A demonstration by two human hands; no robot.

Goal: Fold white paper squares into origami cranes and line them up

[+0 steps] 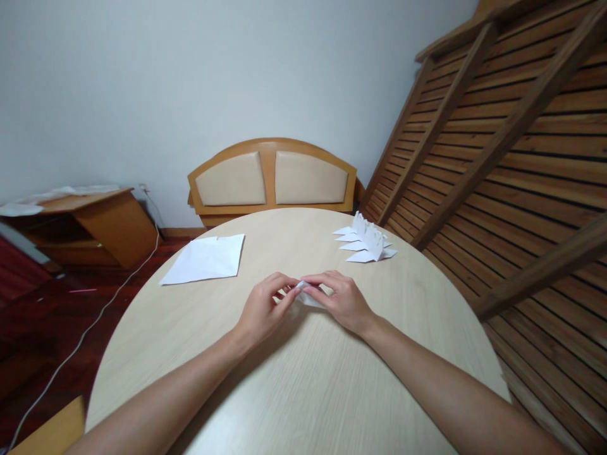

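We see the sheet [203, 260] lying flat on the surface [284, 398], left of the fold [310, 300] and farther from us; its uneven upper edge suggests more than one layer. We judge it sits there to be within reach without getting under our hands. The fold itself is small and white, between our two hands, probably kept low so the surface can steady it; whether it touches down we cannot tell. Right of the fold and farther off, white pieces [366, 241] stand in a close row, some points up and others spread out sideways, likely grouped well apart from the fold so our forearms do not knock them.

As for the fingers, those of our left hand [268, 303] are curled and nearly together, thumb and forefinger pinching the fold's left side. Those of our right hand [342, 297] arch over from the fold's right, thumb and forefinger gripping its top, though the other fingertips are partly hidden. Pinching from both sides presumably keeps the paper lined up.
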